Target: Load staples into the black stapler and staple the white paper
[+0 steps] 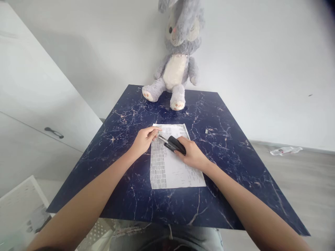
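Observation:
My right hand [192, 153] is wrapped round a black stapler [176, 143], its metal front end pointing up and to the left. The stapler's top and lower arm stand apart at the front, with a silvery strip showing between them. My left hand [145, 139] is at that front end, thumb and fingers drawn together by the metal tip; whether something small is between them is too fine to see. Under both hands lies a sheet of paper [178, 174] with printed text and dark grey blocks along its left side.
The paper lies on a dark blue marbled table [117, 195]. A small greyish piece [206, 131] lies to the right of the paper. A grey plush toy [175, 69] sits at the back edge. On the floor at right is a clear plastic wrapper [286, 150]; a white cabinet [39, 90] stands left.

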Tool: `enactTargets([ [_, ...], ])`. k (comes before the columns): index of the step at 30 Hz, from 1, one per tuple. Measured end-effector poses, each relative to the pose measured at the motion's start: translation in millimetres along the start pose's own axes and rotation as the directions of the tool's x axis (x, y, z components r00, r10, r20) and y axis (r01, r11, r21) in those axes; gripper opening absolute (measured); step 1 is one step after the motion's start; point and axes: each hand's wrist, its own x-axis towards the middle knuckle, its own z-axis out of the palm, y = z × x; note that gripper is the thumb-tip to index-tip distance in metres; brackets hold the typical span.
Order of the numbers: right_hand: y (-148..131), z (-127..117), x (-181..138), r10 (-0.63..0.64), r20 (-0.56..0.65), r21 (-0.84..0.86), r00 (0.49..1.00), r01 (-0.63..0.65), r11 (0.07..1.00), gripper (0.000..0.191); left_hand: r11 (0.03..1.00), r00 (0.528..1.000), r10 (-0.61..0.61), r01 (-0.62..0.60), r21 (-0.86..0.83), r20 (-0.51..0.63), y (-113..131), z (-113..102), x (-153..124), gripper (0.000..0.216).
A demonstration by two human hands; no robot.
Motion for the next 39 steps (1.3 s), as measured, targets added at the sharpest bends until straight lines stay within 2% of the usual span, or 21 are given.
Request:
enactTargets([
  [8, 3.3, -4.2, 0.0, -0.054, -0.007, 0.032, 0.999, 0.054, 0.998, 0.012, 0.977, 0.983, 0.182, -0.184, 0.105, 0.03, -4.7, -2.3, 1.2, 0.019],
  [15, 5.9, -5.8, 0.8, -0.078, 0.046, 0.051, 0.996, 0.076, 0.996, 0.013, 0.977, 0.965, 0.157, -0.183, 0.109, 0.211, -4.5, -2.3, 0.4, 0.015],
  [24, 5.4, -6.6, 1.3, -0.092, 0.052, 0.06, 0.994, 0.089, 0.994, 0.01, 0.961, 0.942, 0.182, -0.23, 0.15, 0.281, -10.8, 4.7, 0.1, 0.017],
  [32, 7.6, -5.3, 1.3, -0.096, 0.053, 0.058, 0.994, 0.092, 0.994, 0.011, 0.968, 0.957, 0.044, -0.112, 0.225, 0.287, 2.0, 3.2, -0.9, 0.015],
  [39, 8.9, -4.3, 1.9, -0.1, 0.05, 0.068, 0.994, 0.097, 0.993, 0.013, 0.94, 0.923, 0.141, -0.238, 0.243, 0.358, -3.7, 0.2, -1.2, 0.02],
])
